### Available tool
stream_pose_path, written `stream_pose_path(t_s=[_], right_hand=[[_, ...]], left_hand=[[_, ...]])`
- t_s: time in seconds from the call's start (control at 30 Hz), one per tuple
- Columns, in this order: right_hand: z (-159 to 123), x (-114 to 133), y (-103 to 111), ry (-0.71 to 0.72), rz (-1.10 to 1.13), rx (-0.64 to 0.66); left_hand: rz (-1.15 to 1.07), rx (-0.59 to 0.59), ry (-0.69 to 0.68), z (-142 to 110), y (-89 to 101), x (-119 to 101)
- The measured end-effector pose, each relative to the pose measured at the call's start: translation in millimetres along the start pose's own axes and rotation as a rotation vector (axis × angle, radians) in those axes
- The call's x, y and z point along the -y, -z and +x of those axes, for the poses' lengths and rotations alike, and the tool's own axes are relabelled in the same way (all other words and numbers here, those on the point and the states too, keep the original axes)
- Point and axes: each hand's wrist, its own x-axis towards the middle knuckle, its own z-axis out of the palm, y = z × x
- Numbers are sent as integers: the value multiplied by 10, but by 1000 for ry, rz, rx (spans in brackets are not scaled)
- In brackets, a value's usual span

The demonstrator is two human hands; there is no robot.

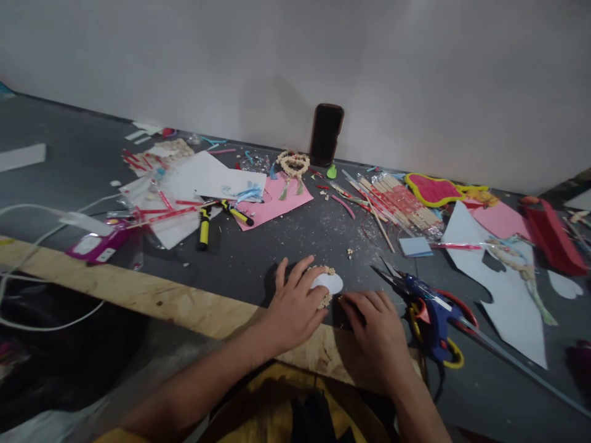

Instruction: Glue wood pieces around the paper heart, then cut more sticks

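Note:
A small white paper oval (330, 282) lies on the dark table near its front edge. Tan wooden-looking beads (325, 299) line part of its rim. My left hand (295, 304) rests over its left side, fingers spread, the tips touching the beaded edge and hiding some of it. Just right of the oval, my right hand (376, 320) is closed in a pinch low over the table. A tiny tan bead (341, 298) shows at its fingertips. Beyond it lie a few loose beads (349, 252).
To the right is a blue glue gun (431, 307) beside scissors (388, 274). Yellow-black pliers (204, 229) and pink paper (272, 206) lie left of centre. A phone (325, 134) leans on the wall. White cut sheets (498, 289) and a purple device (99, 241) lie at the sides.

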Motion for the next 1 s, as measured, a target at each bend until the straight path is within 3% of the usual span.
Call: stream_pose_path(t_s=[0.33, 1.0], right_hand=[[95, 46, -48, 16, 3, 53], [57, 42, -96, 26, -3, 4]], left_hand=[[-22, 19, 41, -3, -7, 50], [-30, -24, 37, 0, -42, 51]])
